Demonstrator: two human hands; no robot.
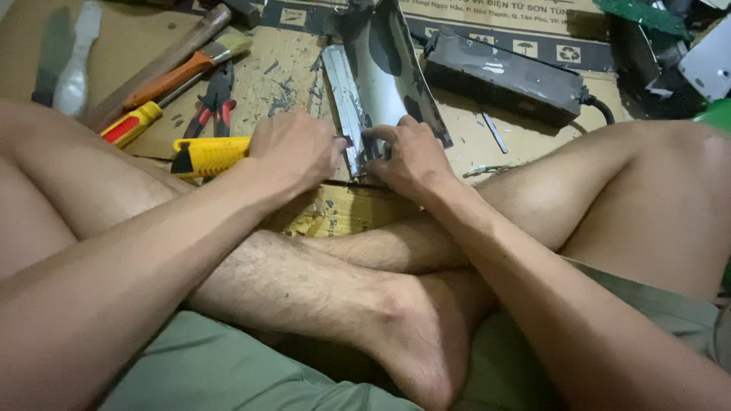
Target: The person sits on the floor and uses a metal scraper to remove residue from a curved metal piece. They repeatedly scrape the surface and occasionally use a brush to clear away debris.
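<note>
Person sits cross-legged on flattened cardboard (297, 72); bare legs and green shorts fill the lower view.

Landmark: the bent metal sheet (381, 72), grey and shiny, lying on the cardboard straight ahead of the crossed legs, its near end at the hands.

Dark rectangular box (506, 76) with a black cable at its far end lies to the right of the metal sheet, close but apart from it.

Hammer with a wooden handle (164, 61) lies well left of the sheet, slanting. Just beside it, nearer the sheet, a paintbrush with an orange handle (186, 67). A white plastic piece (76, 57) lies furthest left.

Pliers with red and black grips (217, 99) sit left of the sheet, between it and the brush. Screwdriver with a yellow and red handle (131, 124) lies left of the pliers. Yellow utility knife (207, 154) lies lower left of the sheet, just beside the left wrist.

Left hand (297, 152) is curled into a fist at the sheet's near left edge, gripping a thin tool whose tip meets the metal; the tool itself is mostly hidden.

Right hand (407, 156) presses down on the sheet's near end, fingers bent and pinching the edge.

Small metal rod (495, 133) lies right of the sheet.
</note>
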